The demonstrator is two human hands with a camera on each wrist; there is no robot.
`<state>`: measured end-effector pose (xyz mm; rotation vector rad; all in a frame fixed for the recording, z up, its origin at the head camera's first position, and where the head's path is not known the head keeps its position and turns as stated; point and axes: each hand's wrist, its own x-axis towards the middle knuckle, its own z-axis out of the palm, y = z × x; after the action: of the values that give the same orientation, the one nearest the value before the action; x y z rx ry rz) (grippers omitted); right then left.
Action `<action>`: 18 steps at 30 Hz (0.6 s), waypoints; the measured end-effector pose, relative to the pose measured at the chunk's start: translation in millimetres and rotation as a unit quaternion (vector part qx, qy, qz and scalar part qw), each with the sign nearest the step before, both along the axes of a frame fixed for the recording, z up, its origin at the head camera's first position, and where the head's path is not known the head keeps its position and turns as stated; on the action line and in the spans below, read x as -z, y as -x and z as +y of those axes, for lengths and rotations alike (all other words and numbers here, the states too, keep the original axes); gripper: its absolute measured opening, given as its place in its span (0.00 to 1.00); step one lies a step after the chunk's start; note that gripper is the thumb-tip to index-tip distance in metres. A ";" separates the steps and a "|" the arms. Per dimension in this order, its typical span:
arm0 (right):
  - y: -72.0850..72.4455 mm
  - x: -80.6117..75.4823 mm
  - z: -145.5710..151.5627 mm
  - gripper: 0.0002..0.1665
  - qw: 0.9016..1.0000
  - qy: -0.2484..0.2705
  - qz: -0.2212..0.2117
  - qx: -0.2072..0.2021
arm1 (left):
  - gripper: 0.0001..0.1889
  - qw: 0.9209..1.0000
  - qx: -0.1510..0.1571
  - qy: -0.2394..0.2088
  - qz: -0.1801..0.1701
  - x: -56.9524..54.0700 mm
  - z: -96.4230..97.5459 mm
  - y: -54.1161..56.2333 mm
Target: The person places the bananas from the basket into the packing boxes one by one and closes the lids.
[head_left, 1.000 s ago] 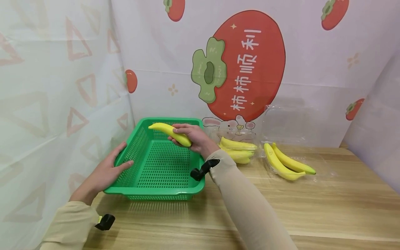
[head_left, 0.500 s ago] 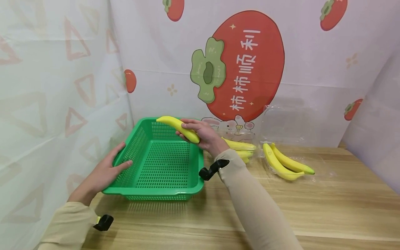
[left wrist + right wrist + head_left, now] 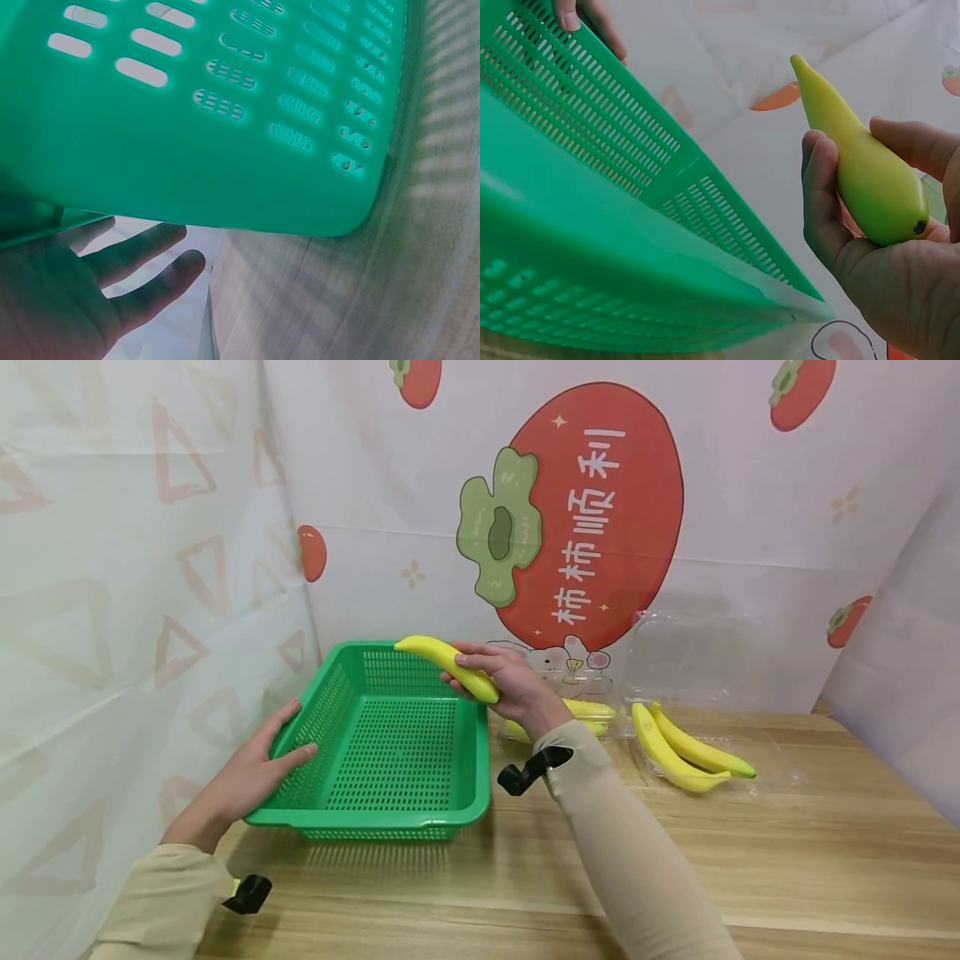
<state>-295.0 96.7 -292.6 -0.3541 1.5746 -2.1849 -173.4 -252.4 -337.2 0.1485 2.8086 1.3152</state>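
In the head view my right hand holds a yellow banana between thumb and fingers, above the right rim of a green basket. The right wrist view shows the banana with its thin tip up and its greenish, dark-spotted end near the palm. My left hand holds the basket's left rim, its thumb over the edge and its fingers outside. From the left wrist, those fingers look spread beneath the rim. The basket's perforated floor is bare.
Right of the basket, a clear plastic box with bananas is partly hidden by my right hand. Farther right, an open clear clamshell holds two bananas. All stand on a wooden table against patterned cloth walls.
My right hand has moved rightward with the banana, from over the basket's middle to its right rim. The left hand and the basket stay in place.
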 end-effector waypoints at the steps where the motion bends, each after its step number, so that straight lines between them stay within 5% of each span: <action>1: -0.2 0.2 2.2 0.27 1.000 0.000 0.004 0.002 | 0.47 1.000 0.000 0.000 0.001 -0.1 0.1 0.0; 18: -2.6 11.6 44.8 0.29 0.998 -0.015 0.057 0.018 | 0.46 1.000 0.001 -0.007 0.001 0.0 0.5 -0.8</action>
<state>-292.4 141.5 -304.1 -0.4524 1.6846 -2.1997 -172.6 -252.0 -337.2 0.1539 2.8002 1.3345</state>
